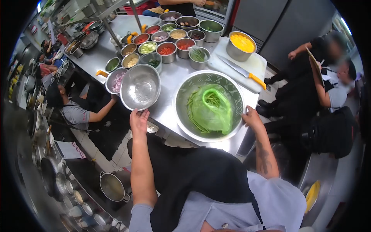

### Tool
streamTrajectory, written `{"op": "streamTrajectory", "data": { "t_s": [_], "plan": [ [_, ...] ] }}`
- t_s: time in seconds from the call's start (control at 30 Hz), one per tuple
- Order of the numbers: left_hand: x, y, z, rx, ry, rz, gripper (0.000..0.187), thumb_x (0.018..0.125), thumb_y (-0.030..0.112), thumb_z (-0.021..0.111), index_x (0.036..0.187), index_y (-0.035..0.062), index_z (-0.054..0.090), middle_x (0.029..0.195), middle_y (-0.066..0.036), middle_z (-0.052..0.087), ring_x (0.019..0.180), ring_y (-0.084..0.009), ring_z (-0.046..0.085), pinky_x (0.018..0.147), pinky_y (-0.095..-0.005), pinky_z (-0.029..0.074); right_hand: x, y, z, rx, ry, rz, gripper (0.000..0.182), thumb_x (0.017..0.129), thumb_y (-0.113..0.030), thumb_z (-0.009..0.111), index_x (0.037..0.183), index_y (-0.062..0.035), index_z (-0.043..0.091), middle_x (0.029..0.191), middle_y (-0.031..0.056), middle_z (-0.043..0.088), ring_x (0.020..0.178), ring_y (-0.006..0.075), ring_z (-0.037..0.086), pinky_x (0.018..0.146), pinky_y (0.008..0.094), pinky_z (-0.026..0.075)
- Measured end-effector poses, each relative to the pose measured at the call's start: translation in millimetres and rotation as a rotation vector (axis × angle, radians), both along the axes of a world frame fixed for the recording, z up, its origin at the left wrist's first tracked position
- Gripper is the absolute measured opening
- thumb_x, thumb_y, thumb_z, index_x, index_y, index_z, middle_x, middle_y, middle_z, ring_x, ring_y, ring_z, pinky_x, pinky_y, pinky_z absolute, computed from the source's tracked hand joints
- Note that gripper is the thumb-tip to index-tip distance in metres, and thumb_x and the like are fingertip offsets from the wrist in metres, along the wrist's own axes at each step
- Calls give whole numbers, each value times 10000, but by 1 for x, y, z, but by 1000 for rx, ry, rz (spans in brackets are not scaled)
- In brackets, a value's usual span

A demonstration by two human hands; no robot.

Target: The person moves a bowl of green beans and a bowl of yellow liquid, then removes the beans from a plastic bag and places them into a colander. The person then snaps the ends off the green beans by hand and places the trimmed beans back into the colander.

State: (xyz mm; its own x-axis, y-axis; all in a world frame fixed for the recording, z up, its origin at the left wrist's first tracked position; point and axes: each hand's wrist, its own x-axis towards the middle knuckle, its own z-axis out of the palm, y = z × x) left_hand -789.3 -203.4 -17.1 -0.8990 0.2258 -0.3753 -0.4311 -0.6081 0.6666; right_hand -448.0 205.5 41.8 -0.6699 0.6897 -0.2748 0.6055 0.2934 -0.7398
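My left hand (139, 120) grips the near rim of a metal colander (140, 87), which is tilted and has nothing in it. At the right side of a large perforated metal basin (181, 120), my right hand (252, 117) holds the rim, fingers curled over it. Inside the basin lies a green plastic bag (218, 116) with its mouth open. Long green beans (198, 123) show in the bag's mouth and beside it, on the basin's floor.
Behind the basin, a knife (241, 72) with an orange handle lies on a white cutting board (253, 63), beside a pot of yellow pieces (242, 41). Several metal containers of chopped vegetables (166, 50) crowd the steel table (170, 106). Co-workers (77, 112) are at left and right.
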Motion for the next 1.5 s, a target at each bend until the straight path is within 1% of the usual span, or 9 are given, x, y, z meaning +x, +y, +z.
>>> {"op": "streamTrajectory", "data": {
  "t_s": [0.13,0.4,0.5,0.6,0.73,1.07,1.13,1.23,1.5],
  "plan": [
    [16,2,17,56,-112,-18,566,896,264,585,1326,-10,338,1248,-244,462,1165,-404,528,985,-504,455,-5,-12,12,713,113,83,546,804,-132,683,1279,59,493,908,221,618,868,368,623,794,404,507],
    [51,20,14,-179,-166,134,474,893,248,600,1276,16,445,1113,-134,546,960,-239,584,828,-396,512,-58,-103,45,538,461,488,429,841,-133,670,1232,11,563,1074,210,627,1026,376,590,897,446,475],
    [99,70,69,-475,446,-17,214,924,78,571,1132,27,569,905,-37,591,740,-118,574,685,-266,511,-66,-140,43,469,468,717,403,842,-153,673,1197,13,579,1016,204,629,1003,377,592,876,462,474],
    [130,114,101,-547,970,-491,227,915,71,600,1130,0,583,987,-80,610,897,-132,601,775,-264,499,-68,-153,50,335,282,879,379,850,-166,663,1175,15,587,941,196,615,947,386,596,824,476,478],
    [141,147,107,-983,1379,-516,460,797,156,697,1204,-9,559,1172,-233,568,1026,-341,604,847,-392,495,-61,-146,49,280,298,894,359,865,-186,649,1153,22,593,893,194,600,861,391,610,756,474,491],
    [110,156,20,-1055,1034,-722,291,818,126,605,1065,-29,614,844,-232,656,785,-416,641,749,-447,515,-59,-82,44,687,340,226,381,834,-204,675,1136,21,619,915,221,656,858,388,641,786,444,521],
    [93,167,-18,-840,801,-663,142,873,102,574,955,1,630,737,-71,647,583,-178,605,533,-312,498,-67,-56,19,725,300,127,367,819,-191,679,1116,20,633,886,228,662,838,394,644,778,448,523],
    [105,167,42,-613,421,-715,98,917,95,549,972,36,605,792,-17,632,633,-99,580,587,-274,493,-78,-16,-19,473,145,312,373,789,-156,673,1113,26,636,836,241,659,788,424,633,761,446,524],
    [113,160,87,-291,262,-662,86,963,112,546,1028,69,583,874,-20,635,737,-118,590,713,-275,494,-110,7,67,-342,695,-24,138,903,-39,534,944,-12,663,743,35,614,515,101,534,522,275,494]
  ]
}}
